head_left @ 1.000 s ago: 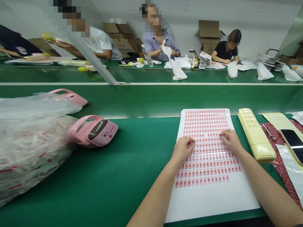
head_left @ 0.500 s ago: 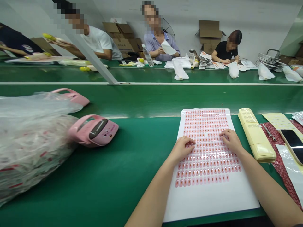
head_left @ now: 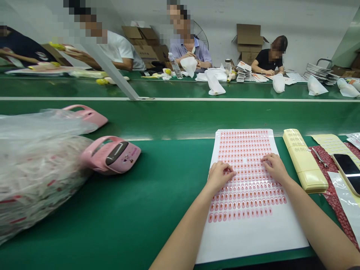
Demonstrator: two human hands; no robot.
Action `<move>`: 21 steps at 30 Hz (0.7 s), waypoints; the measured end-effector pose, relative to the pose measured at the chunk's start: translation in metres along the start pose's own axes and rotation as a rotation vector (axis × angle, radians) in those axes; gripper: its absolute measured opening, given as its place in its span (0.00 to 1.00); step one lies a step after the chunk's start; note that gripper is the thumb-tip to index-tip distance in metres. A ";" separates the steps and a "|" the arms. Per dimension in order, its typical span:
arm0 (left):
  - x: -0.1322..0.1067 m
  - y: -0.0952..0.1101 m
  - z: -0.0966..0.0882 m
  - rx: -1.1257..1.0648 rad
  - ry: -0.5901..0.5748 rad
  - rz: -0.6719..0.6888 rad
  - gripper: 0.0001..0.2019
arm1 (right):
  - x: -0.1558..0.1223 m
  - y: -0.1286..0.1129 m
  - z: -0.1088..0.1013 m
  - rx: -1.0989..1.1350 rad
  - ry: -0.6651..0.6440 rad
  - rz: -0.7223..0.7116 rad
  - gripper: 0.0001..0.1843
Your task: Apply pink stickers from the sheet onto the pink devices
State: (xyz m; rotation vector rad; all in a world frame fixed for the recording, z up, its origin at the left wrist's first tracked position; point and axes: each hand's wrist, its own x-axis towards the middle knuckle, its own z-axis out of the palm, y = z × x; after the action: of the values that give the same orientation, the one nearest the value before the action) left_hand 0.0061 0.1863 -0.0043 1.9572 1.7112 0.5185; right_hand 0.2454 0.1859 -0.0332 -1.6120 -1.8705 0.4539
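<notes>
Firstly, a white sheet (head_left: 247, 240) lay flat on the green counter (head_left: 140, 213), close to its front edge, and it carried many rows of small pink oval pieces (head_left: 239, 204), too small and too many for an exact count. The left hand (head_left: 219, 177) and the right hand (head_left: 275, 168) both rested on the sheet, a little apart, with fingers bent down onto the rows; it could not be told whether they gripped a piece. One small bare spot seemed to show between the hands, so it appeared that few pieces were gone and most remained. To the right lay one yellow plastic tray (head_left: 305, 161), one pair of small scissors (head_left: 319, 157) and one phone (head_left: 348, 172). Farther left were two pink handled cases (head_left: 111, 155) and one clear plastic bag (head_left: 36, 168).
</notes>
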 end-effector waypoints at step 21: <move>0.001 0.005 -0.002 0.041 -0.008 -0.002 0.06 | -0.001 -0.003 -0.001 0.019 0.005 -0.003 0.10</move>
State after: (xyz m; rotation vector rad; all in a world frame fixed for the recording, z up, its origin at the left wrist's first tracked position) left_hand 0.0091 0.1870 -0.0001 1.9836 1.7317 0.4781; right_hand 0.2443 0.1841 -0.0310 -1.5962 -1.8600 0.4643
